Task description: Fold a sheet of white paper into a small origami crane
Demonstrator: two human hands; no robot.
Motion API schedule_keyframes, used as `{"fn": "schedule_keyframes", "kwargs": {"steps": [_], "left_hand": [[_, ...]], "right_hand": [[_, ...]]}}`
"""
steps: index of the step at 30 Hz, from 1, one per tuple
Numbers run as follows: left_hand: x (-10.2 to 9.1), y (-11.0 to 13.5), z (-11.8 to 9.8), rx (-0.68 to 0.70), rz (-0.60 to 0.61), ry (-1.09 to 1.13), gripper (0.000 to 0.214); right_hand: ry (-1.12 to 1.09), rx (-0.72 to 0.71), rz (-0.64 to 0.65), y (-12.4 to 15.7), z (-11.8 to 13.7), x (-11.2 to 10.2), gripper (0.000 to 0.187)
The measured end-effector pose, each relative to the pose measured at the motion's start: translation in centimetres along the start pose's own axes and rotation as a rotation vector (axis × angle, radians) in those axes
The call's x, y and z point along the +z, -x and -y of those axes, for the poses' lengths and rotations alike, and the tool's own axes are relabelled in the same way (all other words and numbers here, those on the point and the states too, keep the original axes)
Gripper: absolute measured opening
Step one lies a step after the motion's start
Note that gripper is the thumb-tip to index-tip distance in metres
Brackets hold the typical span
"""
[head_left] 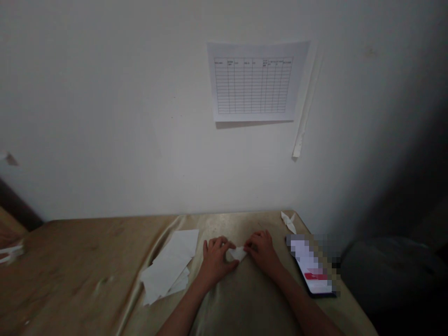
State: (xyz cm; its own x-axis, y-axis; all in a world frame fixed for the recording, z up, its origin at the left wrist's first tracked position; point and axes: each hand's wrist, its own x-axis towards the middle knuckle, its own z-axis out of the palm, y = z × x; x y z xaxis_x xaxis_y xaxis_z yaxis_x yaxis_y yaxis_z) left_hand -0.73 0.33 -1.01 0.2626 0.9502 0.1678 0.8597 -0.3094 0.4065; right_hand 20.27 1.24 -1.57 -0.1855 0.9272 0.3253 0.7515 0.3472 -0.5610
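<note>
Clamping L hand (217, 261) on sm. white folded paper (238, 254), approx. triangular, thumb & index on opp. edges; pinching its R corner w/ fingertips of R hand (262, 252). All over shiny tan tablecloth (87, 266). To L, overlapping white paper sheets (171, 263); to R, lit smartphone (311, 270). Farther: white folded-paper figure (289, 223) nr table edge, then printed grid sheet (254, 86) on wall (122, 93).

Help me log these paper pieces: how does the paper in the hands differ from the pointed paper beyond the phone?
The held paper is between the left hand and right hand; the pointed paper lies untouched beyond the phone. The held paper shows as a compact wedge; the pointed paper has splayed tips. Both are small and white.
</note>
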Motion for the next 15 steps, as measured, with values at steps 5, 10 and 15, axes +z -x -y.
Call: {"fn": "schedule_keyframes", "kwargs": {"steps": [5,10,15], "left_hand": [[-0.1,0.0,-0.2,-0.024,0.003,0.011,0.046],[-0.2,0.0,-0.3,-0.026,0.006,0.011,0.041],[0.1,-0.1,-0.1,-0.035,-0.01,0.035,0.035]], "right_hand": [[0.039,0.021,-0.017,-0.1,0.3,0.9,0.008],[0.106,0.065,-0.02,0.0,0.4,1.3,0.007],[0.126,0.082,-0.025,0.1,0.7,1.3,0.007]]}}
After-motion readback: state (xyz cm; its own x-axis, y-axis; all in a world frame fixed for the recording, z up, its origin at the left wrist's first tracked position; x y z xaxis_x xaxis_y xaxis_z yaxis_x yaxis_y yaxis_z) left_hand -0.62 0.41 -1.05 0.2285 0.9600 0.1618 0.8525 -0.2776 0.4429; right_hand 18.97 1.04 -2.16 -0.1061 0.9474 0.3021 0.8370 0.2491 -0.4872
